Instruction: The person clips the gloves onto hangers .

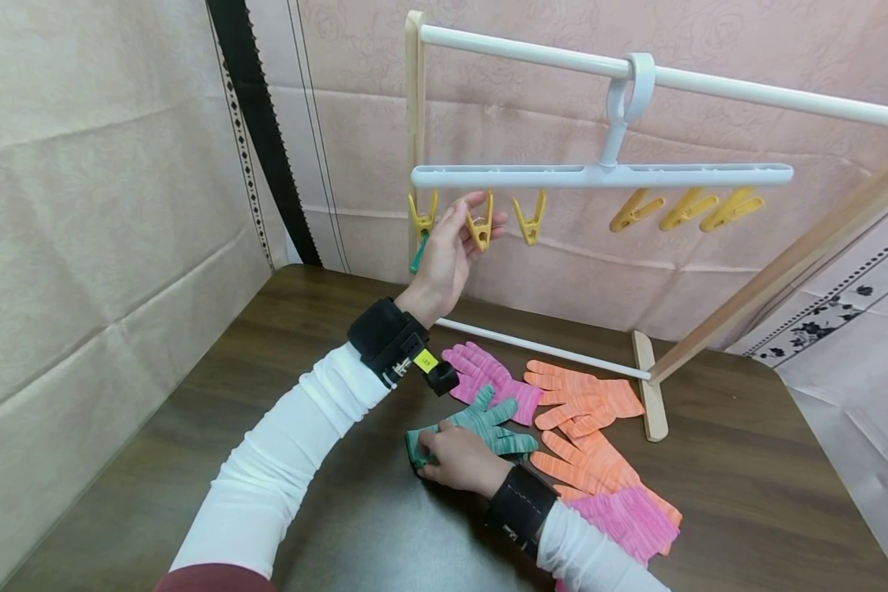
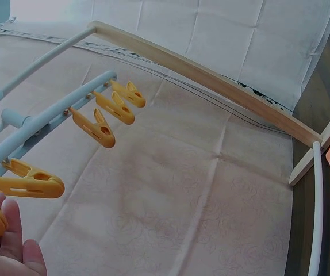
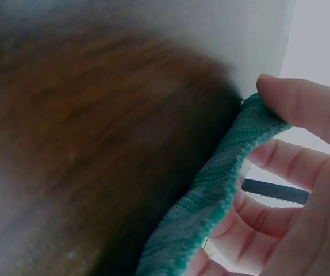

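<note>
Green glove [image 1: 481, 421] lengthwise left-right, fingers [image 1: 514, 444] rightward; right hand [image 1: 464, 462] pinches cuff [image 1: 414, 444], left hand [image 1: 442, 261] grips yellow clip [image 1: 480, 236].

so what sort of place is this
Probably a makeshift indoor spot for hanging things to dry: patterned cloth hangs behind a brown table, where a rack holds a hanger with yellow pegs.

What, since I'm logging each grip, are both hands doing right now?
Left hand: closed, holding a yellow clip.
Right hand: closed, pinching a green glove.
</note>
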The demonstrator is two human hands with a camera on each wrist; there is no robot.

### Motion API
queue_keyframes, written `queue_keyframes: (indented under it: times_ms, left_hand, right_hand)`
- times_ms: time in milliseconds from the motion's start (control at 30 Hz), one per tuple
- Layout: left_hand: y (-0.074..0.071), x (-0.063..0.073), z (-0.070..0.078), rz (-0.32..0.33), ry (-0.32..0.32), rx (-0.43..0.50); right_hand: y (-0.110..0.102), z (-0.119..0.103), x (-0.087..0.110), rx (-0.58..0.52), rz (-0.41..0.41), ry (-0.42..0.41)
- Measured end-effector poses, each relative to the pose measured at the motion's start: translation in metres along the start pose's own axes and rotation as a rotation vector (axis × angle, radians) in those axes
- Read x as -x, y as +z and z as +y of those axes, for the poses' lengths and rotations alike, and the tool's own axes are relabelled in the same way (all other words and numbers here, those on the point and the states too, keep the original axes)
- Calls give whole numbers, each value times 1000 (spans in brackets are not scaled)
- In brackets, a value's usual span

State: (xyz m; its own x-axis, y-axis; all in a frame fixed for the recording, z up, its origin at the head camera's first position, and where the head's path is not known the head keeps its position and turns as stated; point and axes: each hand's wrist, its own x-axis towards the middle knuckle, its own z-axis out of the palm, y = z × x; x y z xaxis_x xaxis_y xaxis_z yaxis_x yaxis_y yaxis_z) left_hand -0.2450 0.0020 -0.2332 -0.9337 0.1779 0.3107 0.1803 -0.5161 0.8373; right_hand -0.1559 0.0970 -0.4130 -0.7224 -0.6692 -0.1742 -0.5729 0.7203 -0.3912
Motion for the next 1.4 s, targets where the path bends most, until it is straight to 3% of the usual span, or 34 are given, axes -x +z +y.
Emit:
queue_keyframes:
  times_ms: [233,533,1100,1400]
  left_hand:
    - [0,-1,0,-6,-36,8]
    - [0,0,1,-28,-31,27]
    - [-3,-1,2,-54,-69,187]
    - [-3,0,3,-69,-77,142]
  right_hand:
    - [0,0,0,-2,-5,-4]
    - [0,1,-1,1,-9,-13]
    - [0,2,-2,-2,-25,-12]
    - [-2,1,-2,-8,-29,-4]
